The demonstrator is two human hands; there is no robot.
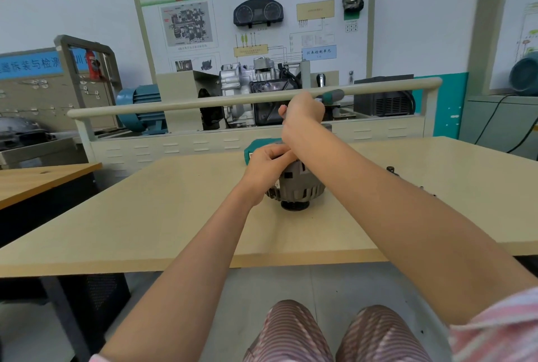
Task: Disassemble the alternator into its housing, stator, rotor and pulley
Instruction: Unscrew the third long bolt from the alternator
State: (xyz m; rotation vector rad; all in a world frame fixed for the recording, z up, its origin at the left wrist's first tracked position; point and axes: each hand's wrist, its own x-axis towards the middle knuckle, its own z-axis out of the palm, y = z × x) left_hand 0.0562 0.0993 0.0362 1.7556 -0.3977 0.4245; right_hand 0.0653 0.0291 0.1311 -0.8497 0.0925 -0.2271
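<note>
Striped knees sit nearest me, below the pale wooden surface [174,216]. At its middle stands the grey ribbed alternator [297,187], black pulley [294,205] down. My left hand [266,162] grips its top; my right hand [302,111] holds a green-handled tool [332,96] above it. I judge fasteners are being loosened; next I need steady, squarely seated turning.
</note>
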